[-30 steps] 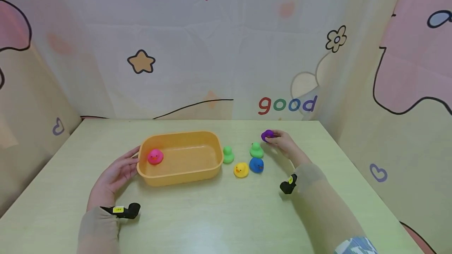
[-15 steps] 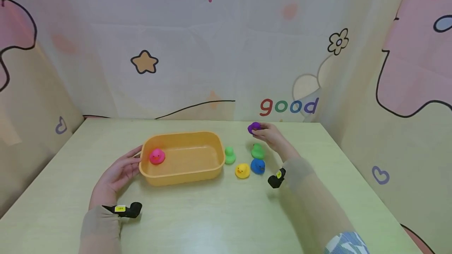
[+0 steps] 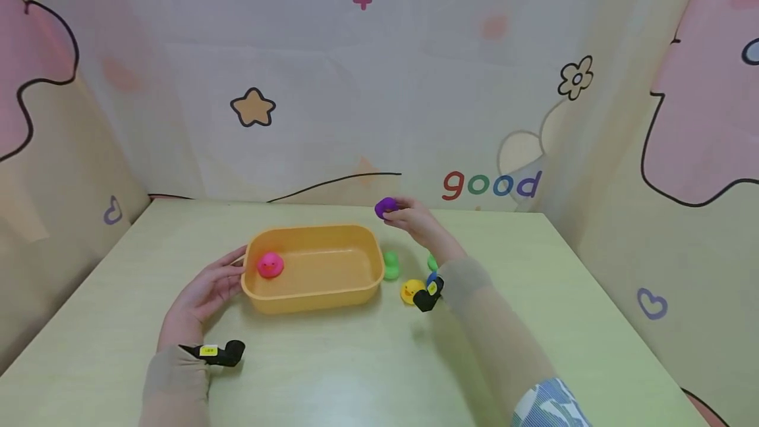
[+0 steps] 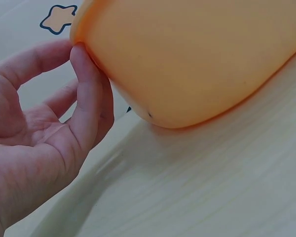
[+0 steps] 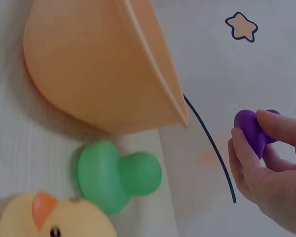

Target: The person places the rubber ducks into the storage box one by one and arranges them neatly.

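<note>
An orange-yellow plastic basin (image 3: 314, 302) stands on the table with a pink rubber duck (image 3: 270, 265) inside, at its left end. My left hand (image 3: 207, 290) touches the basin's left end from outside, fingertips just below the rim, as the left wrist view shows. Beyond the basin's right far corner, my right hand (image 3: 418, 221) holds a purple rubber duck (image 3: 386, 207) up between thumb and fingers. The right wrist view shows this purple duck (image 5: 250, 129) tilted, off the table and apart from the basin.
A green duck (image 3: 391, 265) sits beside the basin's right end. Near it is a yellow duck (image 3: 411, 290). My right sleeve and wrist camera partly cover a second green duck (image 3: 431, 263) and a blue duck (image 3: 431, 277). A printed cloth wall backs the table.
My right hand has carried the purple duck leftward and up, from behind the ducks toward the basin. The left hand keeps its place at the basin; the head view has shifted slightly.
</note>
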Motion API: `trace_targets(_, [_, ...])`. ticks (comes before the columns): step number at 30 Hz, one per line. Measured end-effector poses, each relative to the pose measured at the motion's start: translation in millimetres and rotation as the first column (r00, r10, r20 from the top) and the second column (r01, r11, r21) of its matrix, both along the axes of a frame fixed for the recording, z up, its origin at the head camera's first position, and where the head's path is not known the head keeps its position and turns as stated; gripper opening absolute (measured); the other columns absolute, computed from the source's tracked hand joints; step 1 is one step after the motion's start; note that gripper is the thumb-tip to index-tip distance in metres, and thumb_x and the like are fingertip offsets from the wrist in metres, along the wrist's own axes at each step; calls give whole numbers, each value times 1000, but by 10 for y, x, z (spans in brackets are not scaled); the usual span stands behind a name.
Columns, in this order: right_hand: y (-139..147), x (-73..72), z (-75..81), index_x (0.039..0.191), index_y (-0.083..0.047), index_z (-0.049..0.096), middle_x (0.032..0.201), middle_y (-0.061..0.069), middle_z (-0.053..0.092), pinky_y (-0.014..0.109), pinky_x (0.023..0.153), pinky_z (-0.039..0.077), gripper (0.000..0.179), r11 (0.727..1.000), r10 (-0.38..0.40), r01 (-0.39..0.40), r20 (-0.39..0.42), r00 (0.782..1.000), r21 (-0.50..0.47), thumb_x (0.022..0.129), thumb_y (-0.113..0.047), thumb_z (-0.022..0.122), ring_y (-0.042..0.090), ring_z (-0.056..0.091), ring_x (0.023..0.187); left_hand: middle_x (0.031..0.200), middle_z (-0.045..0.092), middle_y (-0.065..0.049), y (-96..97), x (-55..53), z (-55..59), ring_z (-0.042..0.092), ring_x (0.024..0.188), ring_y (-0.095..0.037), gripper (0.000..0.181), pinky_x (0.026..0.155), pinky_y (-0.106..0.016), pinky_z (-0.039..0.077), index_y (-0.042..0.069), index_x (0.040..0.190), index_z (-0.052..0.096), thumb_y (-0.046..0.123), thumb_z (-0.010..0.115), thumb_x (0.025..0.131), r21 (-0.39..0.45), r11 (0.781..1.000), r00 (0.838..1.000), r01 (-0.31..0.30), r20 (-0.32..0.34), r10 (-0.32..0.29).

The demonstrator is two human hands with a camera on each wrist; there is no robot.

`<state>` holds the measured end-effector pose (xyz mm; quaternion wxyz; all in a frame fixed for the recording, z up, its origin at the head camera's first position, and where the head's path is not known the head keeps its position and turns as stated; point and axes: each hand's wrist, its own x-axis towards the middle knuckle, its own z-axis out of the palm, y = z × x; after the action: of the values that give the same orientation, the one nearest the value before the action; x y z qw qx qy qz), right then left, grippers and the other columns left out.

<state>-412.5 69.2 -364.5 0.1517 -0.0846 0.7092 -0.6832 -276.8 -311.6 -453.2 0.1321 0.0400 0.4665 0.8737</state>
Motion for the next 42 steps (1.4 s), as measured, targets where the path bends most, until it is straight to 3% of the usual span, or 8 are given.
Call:
trace_targets(14, [-725,90,4,143,11,35,145,28,41,42,109,41,54,996,86,-85,58,995,-30,92,12,53,41,47,132,114,64,-2,51,-8,22,67,95,-13,39,84,-23,56,21,117,65,-6,42,100,4,1000,1000,-6,6,6])
trace_targets(21, [-995,187,-96,137,13,43,139,30,48,41,106,44,47,990,139,-138,36,990,-28,91,13,54,42,51,128,115,63,-1,33,-17,-9,67,93,-12,41,82,-22,56,22,117,64,-6,40,100,-11,1000,1000,-2,-17,2])
trace_targets(28, [-1185,279,-237,136,14,43,138,31,48,42,105,44,47,986,165,-166,81,983,-2,90,14,54,42,52,128,118,63,-2,37,2,-41,66,92,-12,40,81,-21,56,21,119,63,-6,41,99,-13,1000,1000,-1,-24,1])
trace_targets(33, [-1300,308,-318,132,14,48,135,30,51,41,102,47,45,986,161,-163,49,986,36,88,14,58,42,55,124,117,60,-2,39,11,-38,65,93,-12,40,82,-21,55,21,120,63,-5,42,99,-20,1000,1000,-10,-17,10])
trace_targets(37, [-1361,338,-369,129,11,53,130,27,57,39,101,50,44,975,187,-189,21,982,120,86,9,62,38,59,118,117,59,-2,39,20,-19,64,94,-12,39,82,-21,55,22,120,63,-5,44,99,-29,999,1000,-25,-3,25])
trace_targets(42, [-1405,358,-422,127,8,56,128,24,58,39,101,50,43,964,194,-196,27,981,180,85,6,66,35,59,117,117,58,-2,43,19,-4,65,95,-12,38,83,-21,55,21,122,61,-5,45,98,-46,998,999,-31,-10,30])
